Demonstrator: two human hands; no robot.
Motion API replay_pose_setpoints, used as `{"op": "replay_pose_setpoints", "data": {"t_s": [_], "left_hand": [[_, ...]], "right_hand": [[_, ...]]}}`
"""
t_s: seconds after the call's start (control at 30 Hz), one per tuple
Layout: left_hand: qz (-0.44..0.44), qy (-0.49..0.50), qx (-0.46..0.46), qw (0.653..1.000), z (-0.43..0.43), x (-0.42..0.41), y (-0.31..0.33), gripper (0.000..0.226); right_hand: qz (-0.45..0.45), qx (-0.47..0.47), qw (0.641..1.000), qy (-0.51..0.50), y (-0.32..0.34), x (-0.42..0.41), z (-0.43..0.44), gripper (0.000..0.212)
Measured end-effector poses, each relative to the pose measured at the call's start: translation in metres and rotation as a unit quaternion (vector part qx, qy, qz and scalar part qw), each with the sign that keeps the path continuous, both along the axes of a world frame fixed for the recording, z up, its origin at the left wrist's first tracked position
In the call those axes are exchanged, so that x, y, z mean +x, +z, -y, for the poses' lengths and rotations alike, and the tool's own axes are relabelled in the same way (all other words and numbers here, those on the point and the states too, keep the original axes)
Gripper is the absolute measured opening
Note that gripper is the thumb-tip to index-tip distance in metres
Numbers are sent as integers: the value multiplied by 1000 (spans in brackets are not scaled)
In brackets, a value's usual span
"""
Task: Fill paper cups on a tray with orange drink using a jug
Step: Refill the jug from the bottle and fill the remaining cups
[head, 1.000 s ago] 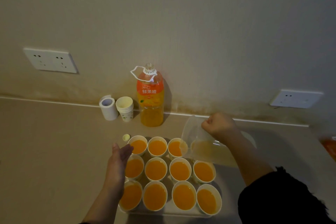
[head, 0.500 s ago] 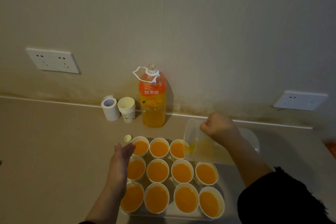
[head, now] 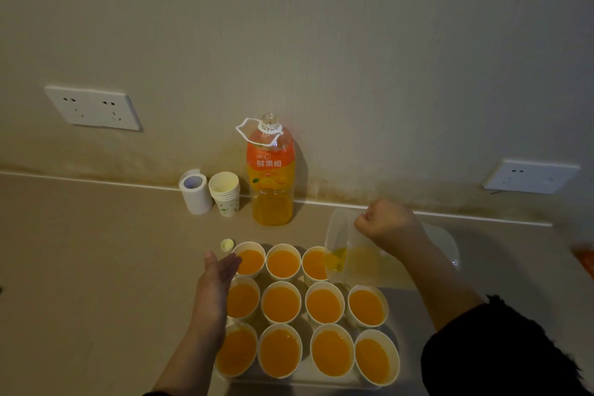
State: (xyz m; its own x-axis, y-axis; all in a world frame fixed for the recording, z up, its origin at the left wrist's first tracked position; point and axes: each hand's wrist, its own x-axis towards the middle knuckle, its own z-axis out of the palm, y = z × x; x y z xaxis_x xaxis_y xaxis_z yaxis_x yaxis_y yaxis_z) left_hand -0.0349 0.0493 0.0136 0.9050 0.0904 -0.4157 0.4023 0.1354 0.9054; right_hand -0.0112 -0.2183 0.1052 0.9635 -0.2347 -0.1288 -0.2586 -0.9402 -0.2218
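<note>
Jug (head: 363, 267) tipped further; mouth leftward, axis seemingly horizontal.

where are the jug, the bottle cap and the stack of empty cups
jug (head: 361, 267), head view, clear side wall near the spout
bottle cap (head: 227, 245), head view, centre of its top
stack of empty cups (head: 227, 204), head view, outer wall of the bottom cup

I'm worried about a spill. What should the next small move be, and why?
Probably level the jug with the right hand: its lip is tipped over the third back-row cup, which already looks about as full as its neighbours, and only a little drink lies pooled in the jug.
</note>
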Motion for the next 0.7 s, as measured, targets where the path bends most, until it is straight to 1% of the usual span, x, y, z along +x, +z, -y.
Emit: {"op": "replay_pose_setpoints", "data": {"t_s": [0.2,0.33,0.47,0.6,0.7], "left_hand": [[-1,-10,1,1000,4,1,1,62],[10,-25,0,1000,11,1,4,61],[10,-27,-4,1000,17,5,6,58],[16,-31,-11,999,20,7,8,60],[16,-32,-12,999,23,9,10,60]], "right_hand": [[31,33,999,-15,2,-6,8,43],[53,80,994,-43,0,-14,16,38],[59,91,992,-65,3,-18,23,30],[83,86,991,-62,6,-23,30,32],[102,107,987,-68,9,-27,34,40]]}}
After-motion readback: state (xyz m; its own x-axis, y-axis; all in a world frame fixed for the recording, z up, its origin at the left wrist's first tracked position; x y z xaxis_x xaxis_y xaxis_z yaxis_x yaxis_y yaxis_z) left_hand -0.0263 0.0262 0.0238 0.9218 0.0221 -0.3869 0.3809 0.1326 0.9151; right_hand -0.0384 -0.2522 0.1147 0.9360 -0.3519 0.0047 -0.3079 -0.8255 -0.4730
